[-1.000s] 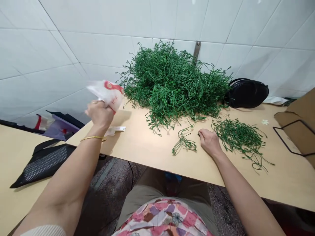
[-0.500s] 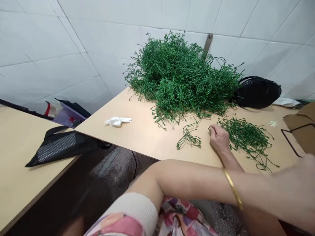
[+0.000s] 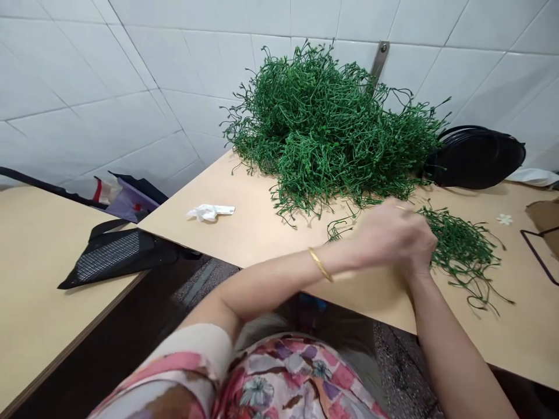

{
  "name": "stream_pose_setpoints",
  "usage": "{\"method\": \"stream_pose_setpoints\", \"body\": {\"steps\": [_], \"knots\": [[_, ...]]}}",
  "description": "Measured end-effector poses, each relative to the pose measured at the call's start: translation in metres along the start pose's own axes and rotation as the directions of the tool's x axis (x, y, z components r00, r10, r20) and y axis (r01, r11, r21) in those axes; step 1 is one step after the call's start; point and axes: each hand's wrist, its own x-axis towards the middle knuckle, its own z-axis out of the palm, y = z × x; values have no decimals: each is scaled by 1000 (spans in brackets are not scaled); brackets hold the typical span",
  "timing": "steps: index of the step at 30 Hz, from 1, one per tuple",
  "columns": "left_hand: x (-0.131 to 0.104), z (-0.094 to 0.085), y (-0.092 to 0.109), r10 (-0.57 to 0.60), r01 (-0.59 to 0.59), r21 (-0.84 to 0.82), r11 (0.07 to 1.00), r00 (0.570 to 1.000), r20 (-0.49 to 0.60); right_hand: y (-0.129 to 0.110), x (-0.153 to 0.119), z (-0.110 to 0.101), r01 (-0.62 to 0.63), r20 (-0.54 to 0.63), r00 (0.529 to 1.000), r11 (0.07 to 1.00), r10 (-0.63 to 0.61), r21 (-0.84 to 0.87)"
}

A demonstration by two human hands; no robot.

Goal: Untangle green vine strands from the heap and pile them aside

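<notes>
My left hand (image 3: 384,235), with a gold bangle on its wrist, reaches across the table and meets my right hand (image 3: 421,247). It is blurred, its fingers curled closed over the right hand; what they hold does not show. My right hand is closed too, partly hidden behind the left, and its contents cannot be made out. Just right of the hands lies a small heap of green artificial stems (image 3: 465,247). A few loose green stems (image 3: 338,228) lie behind my left forearm. Beyond the hands rises a large tangled pile of green artificial stems (image 3: 332,128).
A black round bag (image 3: 480,157) stands at the back right. A small white flower (image 3: 504,219) and brown cardboard (image 3: 544,218) lie at the right. Crumpled white tissue (image 3: 209,212) is on the left part of the table (image 3: 257,238). A black mesh bag (image 3: 109,256) lies across the gap.
My left hand has swung back from the far right to meet my right hand. The right hand has shifted slightly right in view, and the view has turned a little left.
</notes>
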Motion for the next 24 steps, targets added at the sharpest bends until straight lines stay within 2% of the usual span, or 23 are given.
{"method": "stream_pose_setpoints", "body": {"steps": [1, 3, 4, 6, 8, 11, 13, 15, 17, 18, 20, 22, 23, 24], "knots": [[-2, -20, -18, -51, 61, 147, 987, 996, -74, -2, 0, 0, -31, -33, 999, 998, 33, 49], [-8, -54, -50, -153, 198, 237, 951, 969, -193, -11, 1, 1, -117, -89, 986, 961, 143, 249], [-11, -65, -61, -187, 234, 212, 949, 958, -216, -18, 2, 2, -149, -66, 980, 914, 187, 378], [-15, -75, -71, -314, 327, 29, 944, 924, -218, -35, 4, 3, -185, 31, 978, 787, 206, 588], [-14, -70, -68, -443, 410, -224, 884, 889, -120, -52, 8, 3, -178, 97, 984, 735, 151, 654], [-8, -52, -54, -471, 469, -516, 717, 871, 136, -67, 14, 3, -51, 52, 998, 807, 25, 588], [-2, -43, -51, -492, 502, -583, 639, 849, 191, -69, 16, 5, 105, -22, 994, 888, -106, 448], [0, -39, -53, -545, 532, -579, 619, 821, 171, -66, 16, 7, 261, -32, 965, 939, -261, 225], [-3, -41, -59, -574, 569, -496, 655, 802, 162, -62, 12, 8, 386, 46, 922, 922, -385, -13], [-6, -44, -61, -565, 580, -415, 701, 807, 172, -61, 9, 8, 435, 99, 900, 894, -425, -106], [-14, -53, -64, -498, 533, -191, 824, 843, 202, -62, 2, 2, 495, 205, 864, 849, -459, -183], [-23, -64, -62, -381, 400, -9, 917, 880, 284, -64, -5, -8, 495, 305, 841, 862, -446, -105], [-27, -70, -60, -326, 346, 11, 938, 874, 359, -66, -7, -15, 465, 369, 823, 886, -431, -3], [-31, -75, -57, -275, 320, -24, 947, 846, 457, -68, -9, -21, 402, 443, 793, 905, -419, 135]]}}
